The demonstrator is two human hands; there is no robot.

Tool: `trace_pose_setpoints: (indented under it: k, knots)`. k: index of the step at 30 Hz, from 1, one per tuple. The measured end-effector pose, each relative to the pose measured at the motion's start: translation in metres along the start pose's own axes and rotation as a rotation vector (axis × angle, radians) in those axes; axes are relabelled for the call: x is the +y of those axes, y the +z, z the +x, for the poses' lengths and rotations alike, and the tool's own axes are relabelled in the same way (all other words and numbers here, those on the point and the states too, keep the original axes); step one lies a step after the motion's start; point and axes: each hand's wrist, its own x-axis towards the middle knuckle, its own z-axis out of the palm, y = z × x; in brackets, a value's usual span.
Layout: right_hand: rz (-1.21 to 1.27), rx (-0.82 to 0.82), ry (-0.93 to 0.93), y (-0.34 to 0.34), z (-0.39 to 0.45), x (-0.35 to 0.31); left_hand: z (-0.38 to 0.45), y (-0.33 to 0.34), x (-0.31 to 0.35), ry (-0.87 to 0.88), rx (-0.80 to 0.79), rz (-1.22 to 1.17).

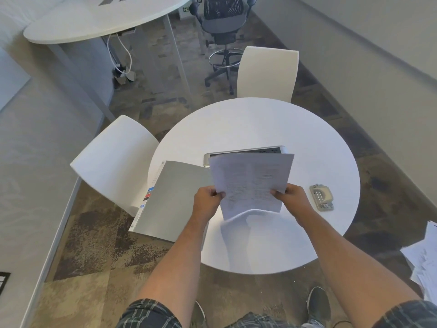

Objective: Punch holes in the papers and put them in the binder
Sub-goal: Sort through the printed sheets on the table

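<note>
both hands pinch papers [250,181] above surface [260,124]: left hand [208,200], right hand [293,200]. no holes seen yet. punch [321,197] waits right, binder [175,200] open left. punching, filing left.

Two tables stand here: a round table [260,121] close by and a long oval table [94,22] farther off. Three white chairs [267,72] ring the round one, and one dark office chair [221,22] sits beyond. There is one grey binder [175,197], one hole punch [321,197], one sheaf of papers [250,181] gripped by two hands [208,200], and one loose paper pile [425,256] at the right edge.
</note>
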Motion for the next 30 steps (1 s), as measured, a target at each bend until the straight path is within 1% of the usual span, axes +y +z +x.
trace_pose_setpoints:
  k: [4, 8, 9, 11, 13, 16, 18, 20, 24, 27, 30]
  knots:
    - [0.144, -0.024, 0.011, -0.002, -0.001, -0.001, -0.001, -0.002, 0.003, -0.039, -0.024, -0.208]
    - [0.259, -0.083, 0.050, 0.001, -0.003, 0.001, -0.006, 0.000, 0.008, -0.173, -0.136, -0.442]
    - [0.282, -0.097, 0.054, 0.003, -0.004, 0.002, -0.006, 0.002, 0.007, -0.182, -0.164, -0.487]
    - [0.323, -0.074, 0.069, 0.007, -0.004, 0.002, -0.007, 0.008, 0.005, -0.179, -0.195, -0.541]
    - [0.342, -0.049, 0.084, 0.012, -0.004, 0.003, -0.008, 0.016, 0.005, -0.168, -0.199, -0.515]
    - [0.305, -0.021, 0.101, 0.016, -0.002, 0.009, -0.007, 0.024, -0.001, -0.194, -0.148, -0.450]
    - [0.228, 0.063, 0.115, 0.016, 0.001, 0.014, -0.005, 0.025, -0.008, -0.222, -0.121, -0.439]
    - [0.131, 0.113, 0.119, 0.014, 0.003, 0.019, -0.004, 0.024, -0.015, -0.236, -0.105, -0.428]
    - [-0.006, 0.138, 0.149, 0.011, 0.005, 0.031, -0.009, 0.027, -0.022, -0.230, -0.078, -0.396]
    - [-0.101, 0.130, 0.214, 0.007, 0.008, 0.041, -0.012, 0.031, -0.031, -0.262, -0.043, -0.341]
    - [-0.207, 0.122, 0.241, 0.004, 0.004, 0.046, -0.011, 0.034, -0.044, -0.314, -0.026, -0.249]
